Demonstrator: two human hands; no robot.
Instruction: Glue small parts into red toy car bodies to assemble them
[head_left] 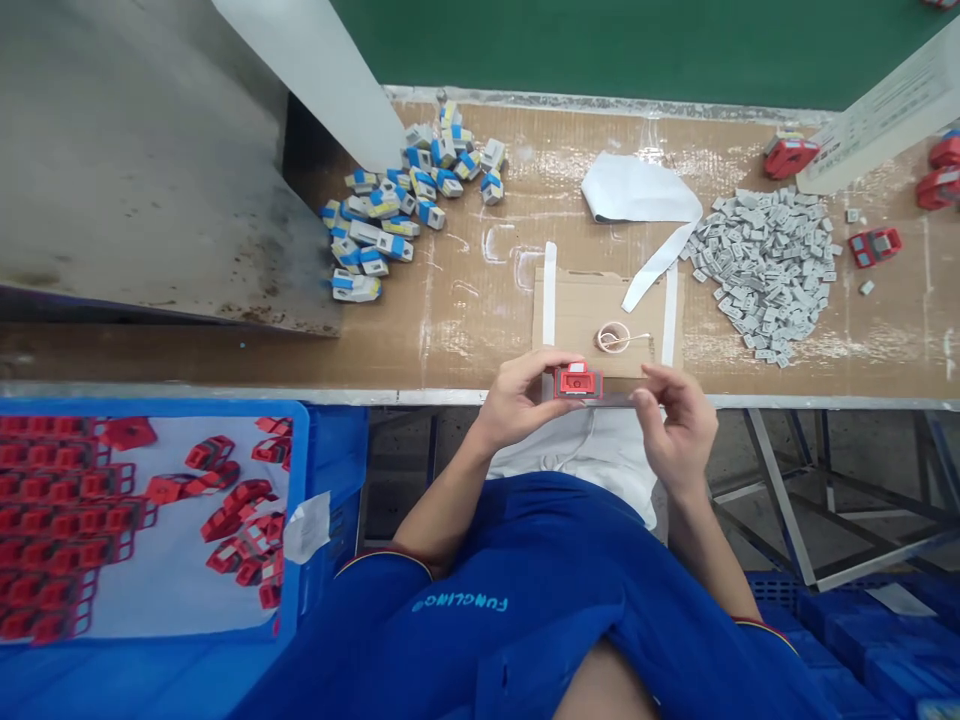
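Note:
My left hand (521,397) grips a red plastic toy vehicle part (579,383) with grey sides between thumb and fingers, at the table's front edge. The part's hollow face is turned up toward me, and a small white piece (577,368) shows at its far side. To the right of it, my right hand (679,420) hovers apart from the part, fingers half curled, with a gap between thumb and forefinger and nothing visible in it. Just beyond both hands, a small round cup (613,337) with a thin stick leaning in it rests on a cardboard sheet (577,290).
White-blue toy parts (390,205) lie piled at back left, beside a metal box (150,160). Small grey pieces (772,260) form a heap at right, near a white strip (637,190). A blue crate (300,440) of red parts stands at lower left.

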